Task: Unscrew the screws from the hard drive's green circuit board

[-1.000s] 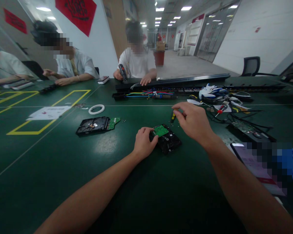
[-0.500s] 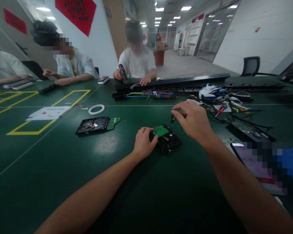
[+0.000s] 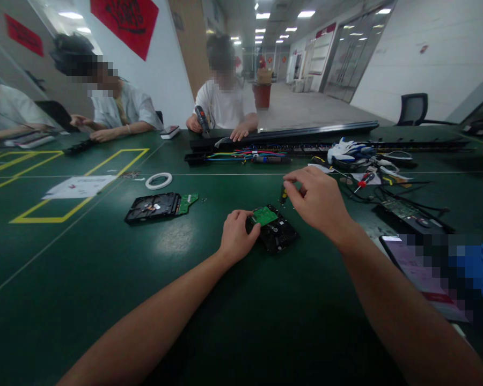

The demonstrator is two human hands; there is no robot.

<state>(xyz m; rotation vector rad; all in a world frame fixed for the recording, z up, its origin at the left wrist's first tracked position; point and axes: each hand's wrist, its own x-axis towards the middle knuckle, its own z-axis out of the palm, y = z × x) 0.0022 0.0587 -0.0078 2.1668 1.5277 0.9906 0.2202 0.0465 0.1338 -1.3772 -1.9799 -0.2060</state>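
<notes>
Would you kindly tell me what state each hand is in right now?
Left hand: closed on the left side of the hard drive.
Right hand: closed, holding a black-and-yellow screwdriver.

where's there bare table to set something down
Free: tabletop between the left forearm and yellow tape; also between that forearm and the right forearm, nearer than the black drive at the left hand. Crowded: right of the right hand, with gloves, phone.

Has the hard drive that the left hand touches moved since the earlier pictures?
No, the hard drive keeps its place relative to the white ring.
</notes>
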